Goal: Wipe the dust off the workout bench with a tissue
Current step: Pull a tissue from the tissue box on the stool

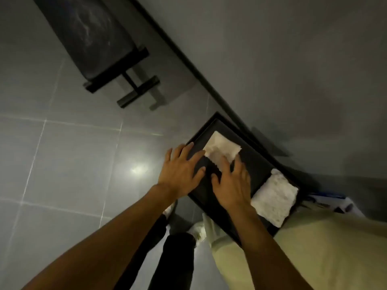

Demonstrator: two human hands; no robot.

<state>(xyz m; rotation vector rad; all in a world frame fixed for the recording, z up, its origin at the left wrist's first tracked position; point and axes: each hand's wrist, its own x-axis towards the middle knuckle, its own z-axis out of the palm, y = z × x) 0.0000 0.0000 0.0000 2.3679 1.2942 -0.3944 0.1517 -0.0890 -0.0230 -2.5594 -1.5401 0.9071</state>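
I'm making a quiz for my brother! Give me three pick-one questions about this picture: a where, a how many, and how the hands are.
1. Where is the workout bench? A) under the hands B) across the floor C) on the tray
2. White tissues on the black tray? A) one B) two C) four
3. The hands are? A) fists B) gripping the bench C) spread open

B: bench stands top left. B: far tissue, near tissue. C: left hand and right hand, fingers straight.
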